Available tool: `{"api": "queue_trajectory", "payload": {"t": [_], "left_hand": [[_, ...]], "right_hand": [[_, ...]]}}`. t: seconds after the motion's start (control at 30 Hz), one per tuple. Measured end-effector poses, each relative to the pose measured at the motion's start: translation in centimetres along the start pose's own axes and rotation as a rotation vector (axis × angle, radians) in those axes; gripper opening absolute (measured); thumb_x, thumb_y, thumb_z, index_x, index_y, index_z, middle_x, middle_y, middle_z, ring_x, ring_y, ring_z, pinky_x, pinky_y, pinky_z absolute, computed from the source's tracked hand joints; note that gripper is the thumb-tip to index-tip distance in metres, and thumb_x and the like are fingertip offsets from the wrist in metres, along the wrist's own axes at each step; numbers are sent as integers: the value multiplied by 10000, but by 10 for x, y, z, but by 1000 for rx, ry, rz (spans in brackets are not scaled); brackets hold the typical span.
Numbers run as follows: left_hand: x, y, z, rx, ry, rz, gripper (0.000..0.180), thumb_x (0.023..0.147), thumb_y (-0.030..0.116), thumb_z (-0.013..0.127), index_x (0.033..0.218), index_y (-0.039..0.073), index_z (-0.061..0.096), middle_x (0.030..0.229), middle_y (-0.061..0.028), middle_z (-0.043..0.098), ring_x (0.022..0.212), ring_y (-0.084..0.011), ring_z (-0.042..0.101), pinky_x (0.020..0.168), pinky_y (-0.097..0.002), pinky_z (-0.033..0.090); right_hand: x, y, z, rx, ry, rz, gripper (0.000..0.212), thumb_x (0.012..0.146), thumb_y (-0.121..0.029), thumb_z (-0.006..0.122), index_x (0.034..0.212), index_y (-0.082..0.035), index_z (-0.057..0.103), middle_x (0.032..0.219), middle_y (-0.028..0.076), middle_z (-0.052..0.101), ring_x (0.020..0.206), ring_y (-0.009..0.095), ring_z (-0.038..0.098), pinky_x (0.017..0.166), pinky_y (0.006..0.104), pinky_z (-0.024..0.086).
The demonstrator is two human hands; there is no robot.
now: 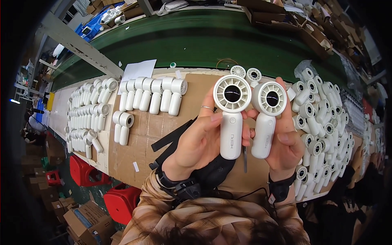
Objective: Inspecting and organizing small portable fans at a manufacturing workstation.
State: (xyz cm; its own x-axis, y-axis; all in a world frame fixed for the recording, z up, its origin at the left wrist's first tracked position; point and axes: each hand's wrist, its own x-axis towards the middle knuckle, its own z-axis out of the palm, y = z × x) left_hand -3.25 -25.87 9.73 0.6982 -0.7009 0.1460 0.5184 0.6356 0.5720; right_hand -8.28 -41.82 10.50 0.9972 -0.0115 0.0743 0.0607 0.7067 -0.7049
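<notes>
Two white handheld fans are held up side by side over the cardboard-covered table (pixel 139 159), their round grilles with black centres showing. My left hand (pixel 200 139) is closed on the left handheld fan (pixel 231 136), thumb at its neck. The right handheld fan (pixel 263 134), tilted slightly, is gripped in my right hand (pixel 288 141). Both handles hang downward, each with a small round button. Behind them, two more fans (pixel 254 74) lie near the table's far edge. To the left, a row of fans (pixel 157 96) and a separate pair of fans (pixel 123 124) lie on the cardboard.
A large heap of white fans (pixel 322 134) covers the table's right side. Several rows of fans (pixel 87 116) lie farther left. A green conveyor belt (pixel 183 36) runs behind the table. Red stools (pixel 122 200) and cardboard boxes (pixel 87 222) stand on the floor at lower left.
</notes>
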Motion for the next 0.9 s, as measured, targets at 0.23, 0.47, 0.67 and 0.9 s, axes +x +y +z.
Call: {"api": "queue_trajectory", "payload": {"t": [0.23,0.47,0.67,0.9], "left_hand": [[-1,0,0,-14,11,-10,602,910,226,376,1403,177,36,1204,-218,436,914,-268,546,796,-406,471],[1,-1,-2,-21,-34,4,590,911,219,376,1398,174,47,1214,-214,432,928,-268,541,807,-411,464],[0,-1,-2,-22,-12,-4,590,904,214,378,1396,169,55,1218,-214,431,921,-265,540,802,-406,462],[1,1,-2,11,-1,-18,631,875,198,401,1410,175,67,1205,-209,442,914,-264,542,801,-404,460]], "right_hand": [[-1,-1,-4,42,-37,25,983,626,-127,529,1439,-151,-23,1376,207,300,1086,317,514,791,408,478],[-2,-1,2,-12,17,26,973,643,-178,549,1440,-190,-9,1151,214,499,795,262,535,715,360,478],[-1,-2,3,-45,23,30,984,625,-176,539,1440,-186,-13,1164,211,490,783,260,533,691,359,479],[0,0,4,-77,42,-25,993,612,-183,528,1440,-159,-20,1281,211,394,854,267,538,668,360,492]]}}
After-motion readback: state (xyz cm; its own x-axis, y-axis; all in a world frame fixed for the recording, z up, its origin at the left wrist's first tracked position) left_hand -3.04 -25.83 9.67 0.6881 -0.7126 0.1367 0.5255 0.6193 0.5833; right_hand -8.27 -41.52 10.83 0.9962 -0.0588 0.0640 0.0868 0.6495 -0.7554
